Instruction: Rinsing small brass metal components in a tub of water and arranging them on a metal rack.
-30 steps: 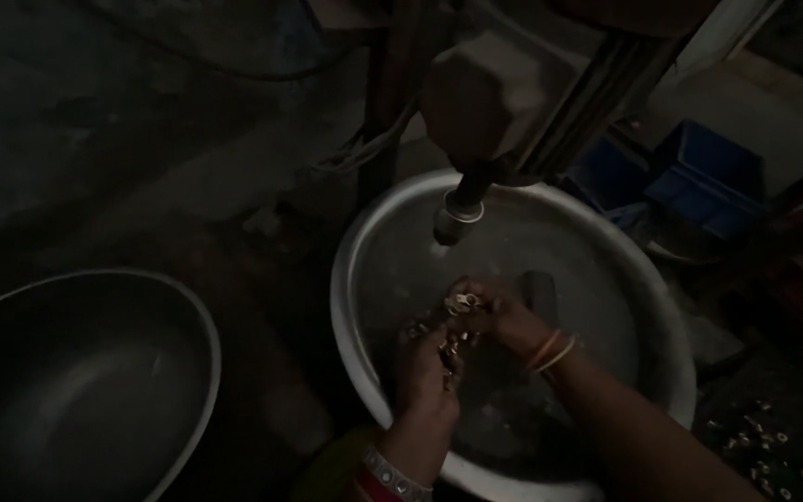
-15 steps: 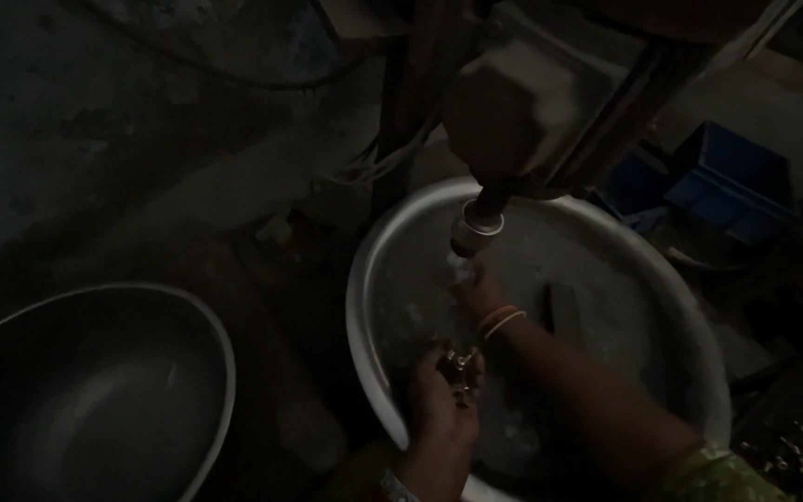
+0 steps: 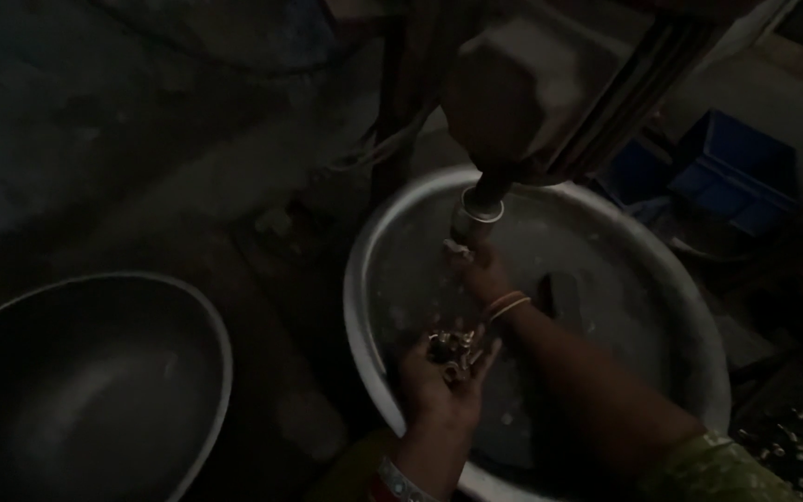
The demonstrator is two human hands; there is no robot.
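A second large metal basin point(image 3: 85, 390) is seen at the lower left, on the dark floor point(image 3: 141, 149). Blue plastic bins point(image 3: 731, 172) are stacked at the upper right. Small pale bits point(image 3: 792, 442), possibly loose metal parts, are scattered at the lower right.

Dim room w/ dark stained floor point(image 3: 123, 167), blue crates point(image 3: 731, 172) at right, empty metal basin point(image 3: 85, 390) left.
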